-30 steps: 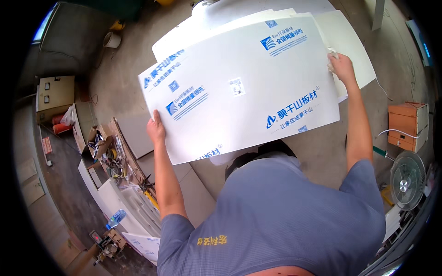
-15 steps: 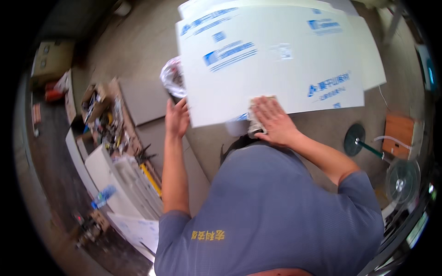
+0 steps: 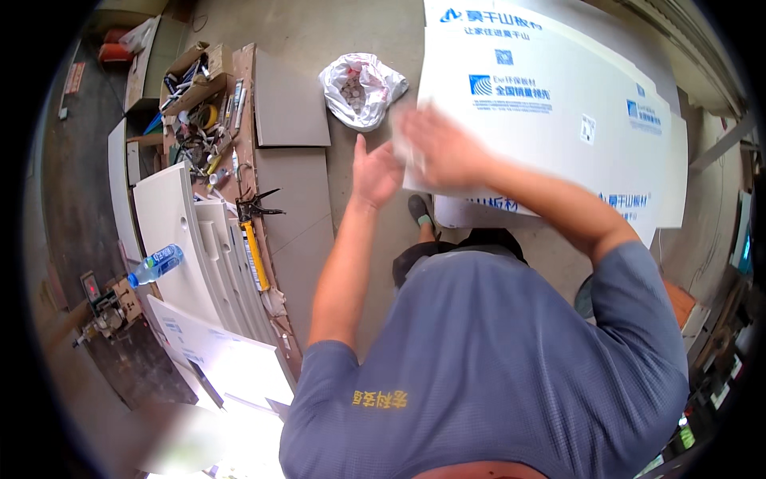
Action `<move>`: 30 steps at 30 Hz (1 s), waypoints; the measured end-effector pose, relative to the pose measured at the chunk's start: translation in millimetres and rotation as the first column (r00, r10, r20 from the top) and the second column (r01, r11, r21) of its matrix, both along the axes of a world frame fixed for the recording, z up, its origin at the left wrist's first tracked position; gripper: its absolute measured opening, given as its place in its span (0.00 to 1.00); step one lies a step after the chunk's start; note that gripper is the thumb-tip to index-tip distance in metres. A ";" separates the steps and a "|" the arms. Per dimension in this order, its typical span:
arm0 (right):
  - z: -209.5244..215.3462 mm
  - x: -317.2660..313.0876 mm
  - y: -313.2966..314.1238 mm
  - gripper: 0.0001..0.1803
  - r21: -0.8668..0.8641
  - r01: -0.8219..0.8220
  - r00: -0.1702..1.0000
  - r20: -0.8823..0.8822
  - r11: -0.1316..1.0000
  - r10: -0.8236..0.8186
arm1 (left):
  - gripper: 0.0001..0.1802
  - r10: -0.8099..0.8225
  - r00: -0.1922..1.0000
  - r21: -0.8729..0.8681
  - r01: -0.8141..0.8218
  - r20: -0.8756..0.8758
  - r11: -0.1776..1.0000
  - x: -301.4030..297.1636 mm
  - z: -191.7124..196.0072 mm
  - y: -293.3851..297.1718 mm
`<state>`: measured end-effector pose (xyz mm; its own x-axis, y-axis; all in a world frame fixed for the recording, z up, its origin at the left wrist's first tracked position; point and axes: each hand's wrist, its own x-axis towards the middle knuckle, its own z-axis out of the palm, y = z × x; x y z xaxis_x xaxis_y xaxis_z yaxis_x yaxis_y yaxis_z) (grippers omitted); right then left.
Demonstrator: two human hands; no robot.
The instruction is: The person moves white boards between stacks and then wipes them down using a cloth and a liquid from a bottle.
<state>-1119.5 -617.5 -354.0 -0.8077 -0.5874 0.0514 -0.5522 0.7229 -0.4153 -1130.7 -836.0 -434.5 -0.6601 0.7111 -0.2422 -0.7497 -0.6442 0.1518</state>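
Note:
A large white board point(image 3: 527, 148) with blue print lies on top of other white boards in front of me. My right hand point(image 3: 447, 148), blurred by motion, reaches across to the board's left edge. Under its fingers is a pale cloth point(image 3: 405, 145), also smeared. My left hand point(image 3: 377, 174) is beside that same edge, thumb raised and apart from the fingers. Its fingertips come close to the cloth and are partly hidden, so whether they touch the board does not show.
Beyond my left hand a white plastic bag point(image 3: 355, 92) stands on the floor. To the left, a bench point(image 3: 263, 263) bears a box of tools point(image 3: 191, 76), a yellow caulking gun point(image 3: 254, 247) and white panels point(image 3: 171, 215). A water bottle point(image 3: 155, 265) lies on the panels.
My right hand with the cloth has moved from the near edge to the board's left edge. The view has shifted left, and the board appears farther right. My left hand is now nearer the right one.

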 end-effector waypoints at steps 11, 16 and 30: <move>-15.6 -188.4 88.5 0.46 0.182 0.257 0.938 -0.283 0.949 -0.199 | 0.35 -0.293 0.944 -0.876 0.009 -0.152 0.482 -8.7 33.0 37.4; -31.9 -244.3 88.8 0.45 0.061 0.542 0.829 -0.203 0.838 -0.521 | 0.26 -0.457 0.849 -0.961 -0.273 -0.265 0.049 -18.8 61.4 92.9; -58.6 14.4 530.4 0.35 0.302 0.943 0.234 -0.300 0.140 -0.925 | 0.23 -0.396 0.876 -0.961 -0.250 -0.276 0.116 -13.2 57.1 96.1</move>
